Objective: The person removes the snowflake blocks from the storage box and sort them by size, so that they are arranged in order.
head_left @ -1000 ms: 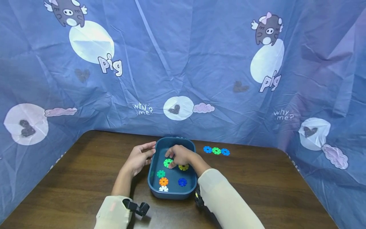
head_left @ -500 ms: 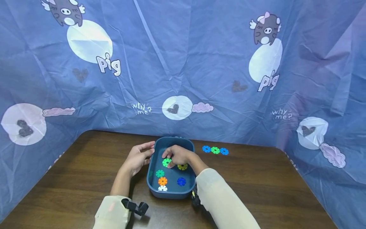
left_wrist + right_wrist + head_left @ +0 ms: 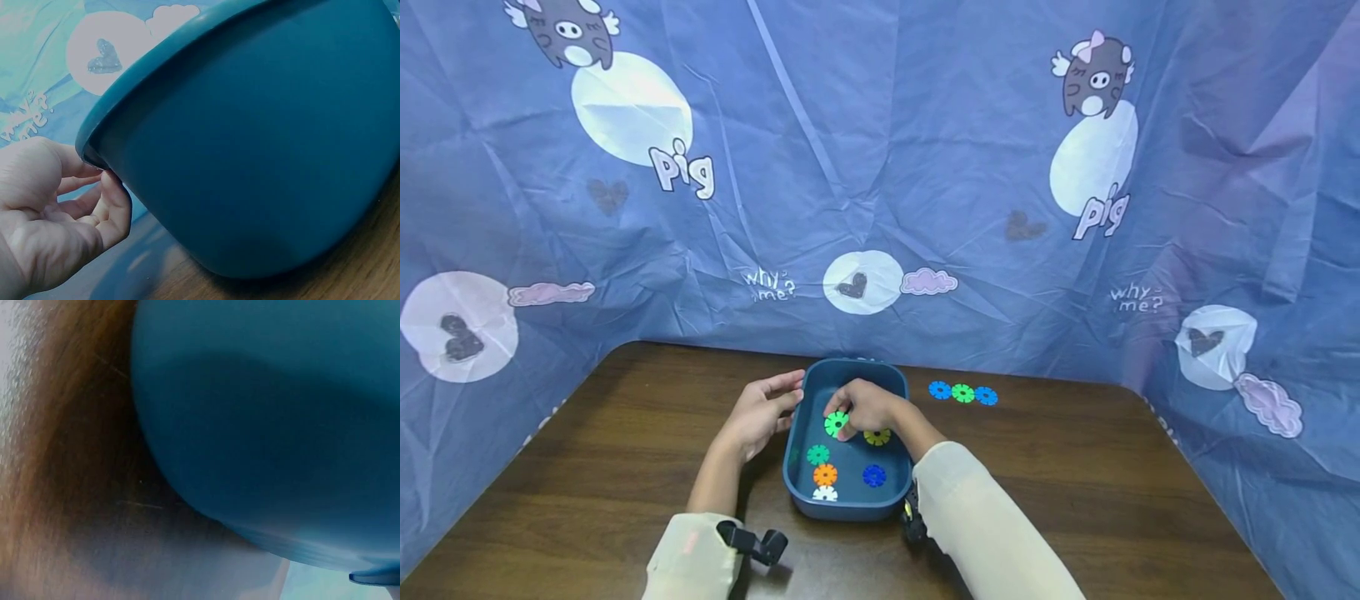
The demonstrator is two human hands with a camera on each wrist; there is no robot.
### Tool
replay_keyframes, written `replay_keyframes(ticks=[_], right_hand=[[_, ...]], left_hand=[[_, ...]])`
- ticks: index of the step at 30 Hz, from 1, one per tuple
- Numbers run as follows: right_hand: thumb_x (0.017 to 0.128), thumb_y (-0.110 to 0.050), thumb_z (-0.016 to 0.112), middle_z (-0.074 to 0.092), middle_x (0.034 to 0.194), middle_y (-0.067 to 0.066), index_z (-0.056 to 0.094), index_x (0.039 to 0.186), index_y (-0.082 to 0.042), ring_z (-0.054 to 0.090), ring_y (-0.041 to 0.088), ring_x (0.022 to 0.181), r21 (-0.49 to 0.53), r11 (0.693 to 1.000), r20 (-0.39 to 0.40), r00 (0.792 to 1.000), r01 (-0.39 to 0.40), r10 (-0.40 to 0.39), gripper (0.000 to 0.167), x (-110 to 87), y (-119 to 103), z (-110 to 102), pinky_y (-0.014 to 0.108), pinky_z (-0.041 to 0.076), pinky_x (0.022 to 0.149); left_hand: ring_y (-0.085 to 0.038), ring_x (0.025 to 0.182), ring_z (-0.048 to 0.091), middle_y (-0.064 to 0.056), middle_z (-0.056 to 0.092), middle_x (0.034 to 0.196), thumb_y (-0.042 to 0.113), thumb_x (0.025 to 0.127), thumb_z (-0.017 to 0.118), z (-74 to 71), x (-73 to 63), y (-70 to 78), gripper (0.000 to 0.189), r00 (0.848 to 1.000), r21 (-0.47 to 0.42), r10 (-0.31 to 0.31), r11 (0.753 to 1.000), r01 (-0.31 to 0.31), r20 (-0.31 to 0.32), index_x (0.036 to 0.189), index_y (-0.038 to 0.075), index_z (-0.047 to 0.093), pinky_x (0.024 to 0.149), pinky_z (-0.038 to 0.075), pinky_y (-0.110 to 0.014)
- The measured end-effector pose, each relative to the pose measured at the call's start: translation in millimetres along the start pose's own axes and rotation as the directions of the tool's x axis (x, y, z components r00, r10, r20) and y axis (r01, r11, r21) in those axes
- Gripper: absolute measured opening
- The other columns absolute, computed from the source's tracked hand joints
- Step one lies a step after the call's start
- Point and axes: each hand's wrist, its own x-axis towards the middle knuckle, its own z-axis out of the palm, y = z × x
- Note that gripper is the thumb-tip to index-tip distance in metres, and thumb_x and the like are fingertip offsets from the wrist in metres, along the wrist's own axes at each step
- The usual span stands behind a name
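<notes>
Behind the surface (image 3: pixel 1075 467) hangs a blue cloth (image 3: pixel 790 192), creased and printed with pigs, hearts, pale ovals and lettering. The surface is brown with a wood-grain pattern and has rounded far corners. A blue bin (image 3: pixel 850 509), rectangular with rounded corners, sits upright near the far edge of the surface.

Two pale sleeves (image 3: pixel 992 517) cover the person's forearms, one on each side of the bin. The left hand (image 3: pixel 760 421) is at the bin's left side; its digits bend in and pinch the rim, as the left wrist view shows. The right hand (image 3: pixel 874 405) reaches over the right wall into the bin. Its thumb and forefinger pinch a bright green disc (image 3: pixel 836 424) at opposite edges; whether the disc is clear of the bin floor cannot be determined.

Black devices (image 3: pixel 752 542) are fitted at both cuffs. On the surface, right of the bin, lies a disc row (image 3: pixel 963 393): blue, green, blue, placed end to end.

Single notched discs in the bin are located as follows: a yellow disc (image 3: pixel 877 437), partly covered by the right hand; a dark blue disc (image 3: pixel 874 476), near right; a teal disc (image 3: pixel 817 455), an orange disc (image 3: pixel 825 475) and a white disc (image 3: pixel 825 493), lined up along the left side toward the near wall.
</notes>
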Motion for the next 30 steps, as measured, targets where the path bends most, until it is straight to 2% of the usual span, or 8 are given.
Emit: replay_keyframes(ticks=[7,13,19,30], right_hand=[[0.088,-0.002,0.079,0.071,0.096,-0.003,0.076,0.104,-0.015,0.062,0.013,0.091,0.03,0.999,-0.022,0.999,0.025,-0.024,0.02,-5.9,1.7,-1.8,0.033,0.053,0.086],[0.094,0.001,0.07,0.073,0.092,-0.002,0.077,0.105,-0.01,0.064,0.009,0.087,0.016,0.994,-0.026,0.994,0.104,-0.104,0.017,-9.0,0.6,-3.3,0.026,0.054,0.079],[0.095,0.001,0.068,0.074,0.093,-0.001,0.077,0.106,-0.009,0.066,0.008,0.088,0.009,0.989,-0.017,0.989,0.148,-0.148,0.017,-14.9,-7.9,-9.8,0.026,0.056,0.078],[0.097,-0.001,0.067,0.072,0.089,0.0,0.076,0.109,-0.007,0.064,0.011,0.08,0.005,0.981,-0.033,0.98,0.195,-0.194,0.016,-25.7,-20.3,-30.0,0.026,0.054,0.071]], left_hand=[[-0.017,0.107,0.058,-0.019,0.05,0.137,0.004,0.103,0.057,2.4,0.9,-0.9,0.046,1.0,0.003,0.005,1.0,-0.005,0.015,0.148,-0.003,0.049,0.077,0.056,-0.026],[-0.011,0.097,0.059,-0.02,0.05,0.136,0.002,0.102,0.057,1.2,1.5,-2.5,0.049,0.999,-0.019,0.026,0.999,-0.026,0.033,0.149,-0.006,0.046,0.074,0.055,-0.023],[-0.01,0.096,0.059,-0.019,0.051,0.136,0.001,0.102,0.056,-0.8,2.1,-3.2,0.048,1.0,-0.024,0.016,1.0,-0.016,0.019,0.149,-0.004,0.047,0.073,0.055,-0.023],[-0.012,0.098,0.06,-0.02,0.05,0.137,0.003,0.102,0.057,-1.6,2.4,-2.0,0.047,1.0,-0.01,0.01,1.0,-0.01,0.008,0.148,-0.003,0.048,0.074,0.056,-0.024]])
